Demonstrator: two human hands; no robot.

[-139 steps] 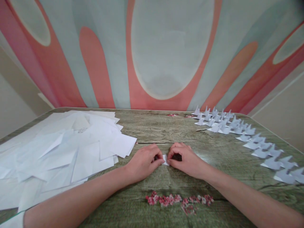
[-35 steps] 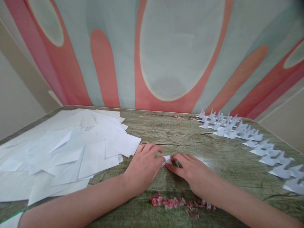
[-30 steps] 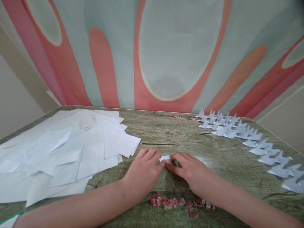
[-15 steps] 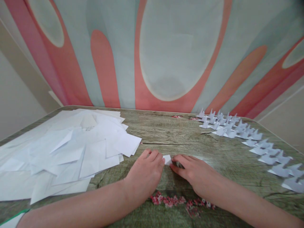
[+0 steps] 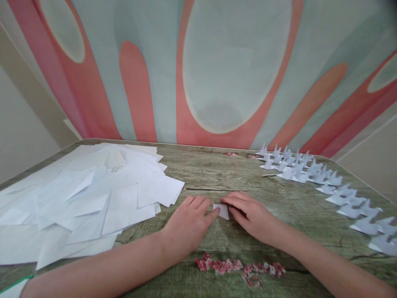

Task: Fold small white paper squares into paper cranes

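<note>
A small folded piece of white paper [image 5: 223, 213] lies on the wood-grain tabletop between my two hands. The thumb of my left hand [image 5: 190, 225] presses on its left part, while the other fingers stretch forward flat, apart from the paper. My right hand [image 5: 252, 213] has its index finger at the paper's upper right edge and its thumb at the right side, the two curved around that corner. The right hand's remaining fingers are partly hidden behind the index finger.
A wide, loose pile of white paper sheets [image 5: 120, 198] covers the table's left side. Several rows of folded white paper birds [image 5: 314, 171] stand along the right. Pink blossoms [image 5: 228, 265] are printed on the table surface [image 5: 204, 165]. A coral-and-grey patterned backdrop [image 5: 217, 132] rises behind it.
My left thumb has moved out onto the paper, and the left fingers have flattened. My right hand has shifted slightly up and its thumb has drawn nearer the index finger. More paper shows.
</note>
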